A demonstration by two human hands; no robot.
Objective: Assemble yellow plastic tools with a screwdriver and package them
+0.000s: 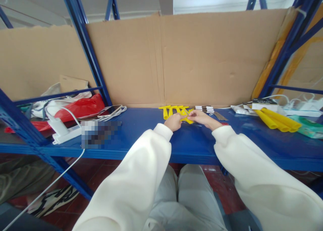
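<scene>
Both hands meet over the blue shelf top, around a yellow T-shaped plastic piece [188, 121]. My left hand [173, 122] is closed on its left side, and the fingers hide part of it. From the other side, my right hand [201, 118] pinches close to the same piece; a thin, light-coloured part shows near the fingertips, too small to name. Just behind the hands lie several more yellow T-shaped pieces [165, 112] in a row. To the right of them are small white-and-dark stacked packs [205, 109] and some flat brownish strips [220, 116].
Cardboard [202, 59] stands along the back of the blue shelf [141, 130]. Yellow tubes [276, 119] and a green packet [309, 126] lie right. A white power strip [68, 133], cables and a red bag [80, 108] are left. Another person's shoe [54, 200] shows below left.
</scene>
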